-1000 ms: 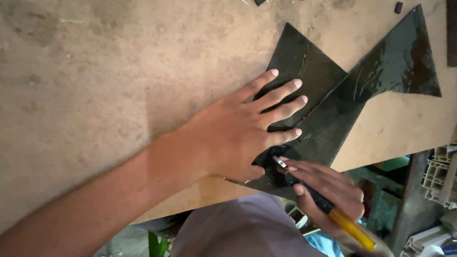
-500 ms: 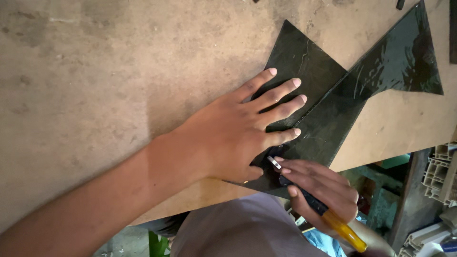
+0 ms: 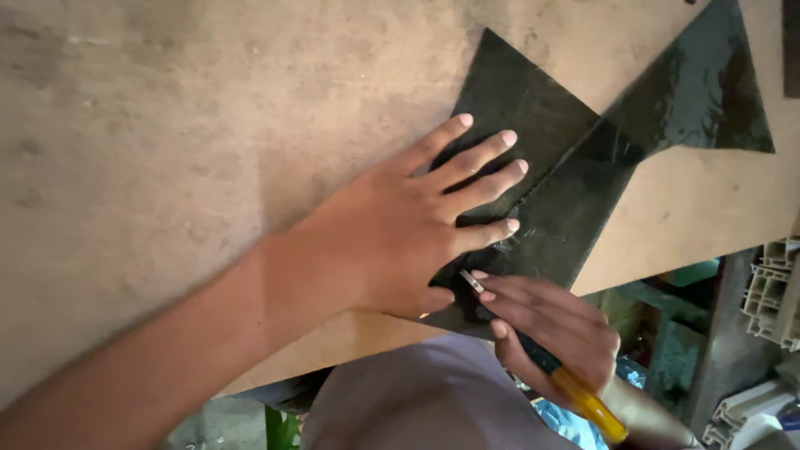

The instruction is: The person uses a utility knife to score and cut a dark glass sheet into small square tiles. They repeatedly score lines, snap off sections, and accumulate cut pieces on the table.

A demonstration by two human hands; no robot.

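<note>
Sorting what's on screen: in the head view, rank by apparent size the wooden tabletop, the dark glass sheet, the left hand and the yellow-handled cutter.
1. Wooden tabletop
2. Dark glass sheet
3. Left hand, nearer the camera, so unsure against the sheet
4. Yellow-handled cutter, partly hidden in the right hand

Bare tabletop [image 3: 167,125] open at left, dark glass sheets [image 3: 583,192] covering right side

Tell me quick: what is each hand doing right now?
Left hand: open, pressed flat on the dark glass sheet.
Right hand: closed around a yellow-handled cutter, tip on the sheet.
</note>
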